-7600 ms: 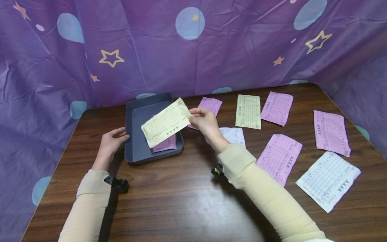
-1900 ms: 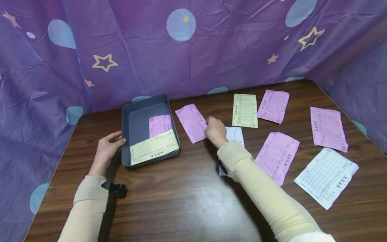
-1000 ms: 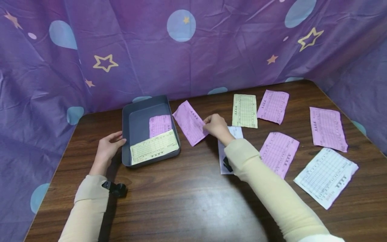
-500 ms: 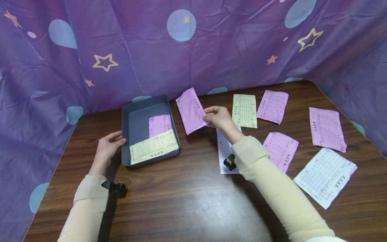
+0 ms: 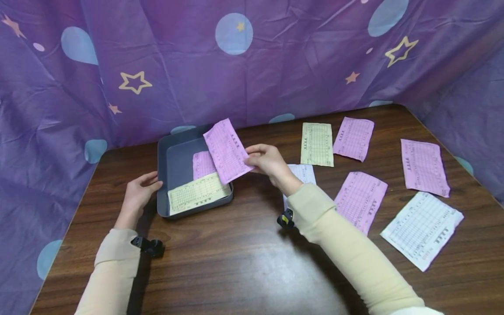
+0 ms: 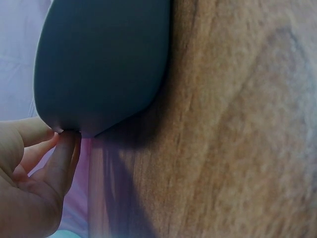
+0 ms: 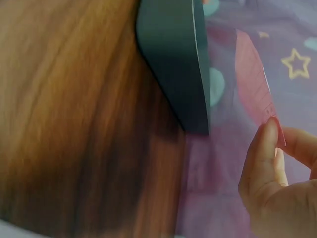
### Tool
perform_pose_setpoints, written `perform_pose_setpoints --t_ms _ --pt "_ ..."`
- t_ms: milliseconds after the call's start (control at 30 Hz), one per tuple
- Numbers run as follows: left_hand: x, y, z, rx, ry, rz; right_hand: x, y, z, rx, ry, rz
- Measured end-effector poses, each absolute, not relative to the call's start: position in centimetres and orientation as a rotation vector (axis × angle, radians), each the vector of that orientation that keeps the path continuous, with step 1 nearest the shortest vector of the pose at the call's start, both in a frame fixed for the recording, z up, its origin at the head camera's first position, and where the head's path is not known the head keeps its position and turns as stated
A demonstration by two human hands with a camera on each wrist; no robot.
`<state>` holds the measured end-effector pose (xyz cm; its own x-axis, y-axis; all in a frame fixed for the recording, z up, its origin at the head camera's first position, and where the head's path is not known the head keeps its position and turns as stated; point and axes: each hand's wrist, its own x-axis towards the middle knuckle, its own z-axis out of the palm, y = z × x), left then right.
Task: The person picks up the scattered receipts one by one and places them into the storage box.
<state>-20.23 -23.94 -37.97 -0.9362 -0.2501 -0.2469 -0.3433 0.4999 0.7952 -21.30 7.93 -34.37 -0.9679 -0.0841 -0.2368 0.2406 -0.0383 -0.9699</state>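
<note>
A pink rectangular paper slip (image 5: 226, 151), printed with ruled grid lines and bold black characters, is held in the air above the right side of a shallow dark-grey rectangular tray (image 5: 176, 159). A person's right hand (image 5: 268, 164) pinches the slip by its lower right corner between thumb and fingers; in the right wrist view the thin sheet bows in a gentle curve. The left hand (image 5: 138, 192), fingers loosely extended, touches the outside of the tray's left wall with thumb and fingertips.

The tray is smooth and matte, with rounded corners and low upright walls. Inside, a pale yellow oblong paper slip (image 5: 198, 193) lies along the near wall, overlapping a second pink paper slip (image 5: 203, 163).

To the right, six more wrinkled sheets lie on a dark brown wood-grain table (image 5: 236, 262): a pale yellow-green sheet (image 5: 316, 144) beside a pink sheet with a curled edge (image 5: 353, 138), a pink sheet near the table's right edge (image 5: 425, 167), a large bluish-white sheet (image 5: 423, 230), a pink sheet partly covered by the right arm (image 5: 360, 199) and a white sheet mostly hidden behind the right wrist (image 5: 305, 173). Cream cloth sleeves (image 5: 338, 236) are folded into cuffs. Behind hangs a creased purple fabric backdrop (image 5: 189, 43) patterned with stars and blue dots.
</note>
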Motion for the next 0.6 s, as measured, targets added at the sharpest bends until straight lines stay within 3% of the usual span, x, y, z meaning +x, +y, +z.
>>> perform_pose_setpoints --t_ms 600 --pt "-20.3 -24.0 -38.1 -0.533 2.633 1.426 -19.5 2.2 -35.9 0.052 2.149 -2.047"
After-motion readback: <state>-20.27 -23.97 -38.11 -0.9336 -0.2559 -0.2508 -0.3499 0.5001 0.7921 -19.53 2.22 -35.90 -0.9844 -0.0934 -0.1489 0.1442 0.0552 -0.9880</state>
